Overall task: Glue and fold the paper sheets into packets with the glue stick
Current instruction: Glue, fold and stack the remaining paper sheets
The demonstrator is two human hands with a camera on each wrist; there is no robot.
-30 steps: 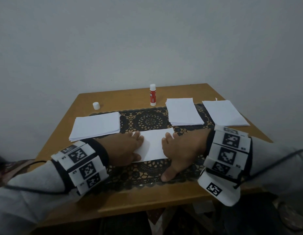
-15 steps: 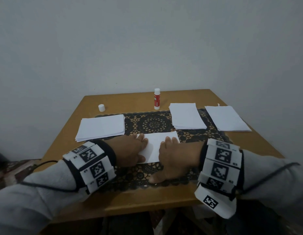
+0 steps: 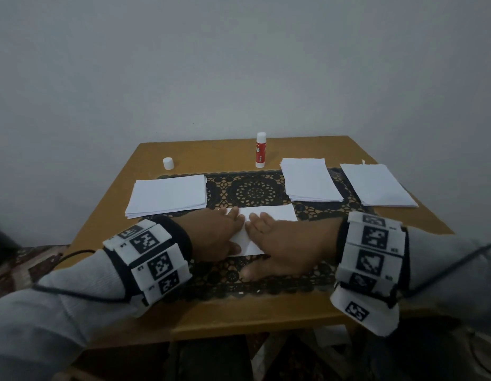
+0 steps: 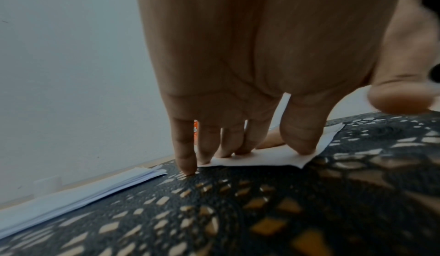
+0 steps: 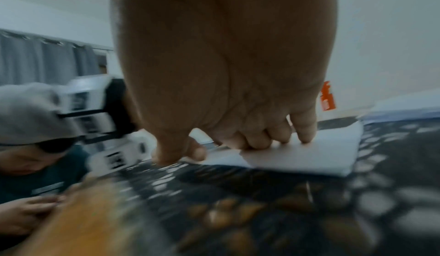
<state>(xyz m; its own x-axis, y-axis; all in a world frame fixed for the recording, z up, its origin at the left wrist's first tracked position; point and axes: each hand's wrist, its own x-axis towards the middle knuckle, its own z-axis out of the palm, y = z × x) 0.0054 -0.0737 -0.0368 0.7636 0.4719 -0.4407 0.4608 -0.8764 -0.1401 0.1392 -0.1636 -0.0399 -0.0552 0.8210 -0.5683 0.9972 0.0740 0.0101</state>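
Observation:
A folded white paper sheet lies on the black lace mat in front of me. My left hand presses flat on its left end, fingers straight; in the left wrist view the fingertips bear down on the sheet. My right hand presses on the sheet's middle, close beside the left hand, thumb on the mat. In the right wrist view its fingertips sit on the paper. The uncapped glue stick stands upright at the back of the table.
The white cap stands at the back left. A stack of sheets lies left of the mat, and two more stacks lie at the right. The wooden table ends close to my body; a wall stands behind it.
My right hand has slid left across the sheet until it nearly meets the left hand, baring the sheet's right end. The left hand has stayed in place.

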